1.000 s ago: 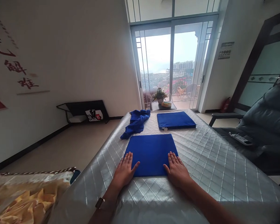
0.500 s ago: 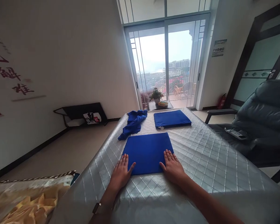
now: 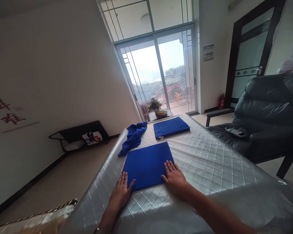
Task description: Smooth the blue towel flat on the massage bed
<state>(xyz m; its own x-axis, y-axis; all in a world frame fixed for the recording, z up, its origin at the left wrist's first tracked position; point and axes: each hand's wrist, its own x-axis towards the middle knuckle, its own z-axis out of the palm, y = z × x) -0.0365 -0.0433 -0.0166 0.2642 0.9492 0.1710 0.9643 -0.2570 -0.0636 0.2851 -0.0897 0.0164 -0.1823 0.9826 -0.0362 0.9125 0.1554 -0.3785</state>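
Note:
A flat, neatly folded blue cloth (image 3: 147,167) lies on the silver quilted table cover (image 3: 200,162) in front of me. My left hand (image 3: 120,190) rests flat at its left edge, fingers stretched forward and thumb out to the side. At the opposite edge, my right hand (image 3: 174,177) lies flat too, its fingers partly on the cloth. Neither hand grips anything. Farther back is a folded blue stack (image 3: 172,127) with a small white tag at its front corner. Left of that stack sits a crumpled blue cloth (image 3: 134,138).
To the right stands a dark recliner (image 3: 266,113) with a pale device (image 3: 236,132) on its seat. Beyond the table's far end are a potted plant (image 3: 155,104) and a sliding glass door. A black rack (image 3: 80,133) is by the left wall.
The camera view has tilted and turned slightly right, shifting the scene leftward. Both hands stay flat at the sides of the folded cloth, which looks unchanged.

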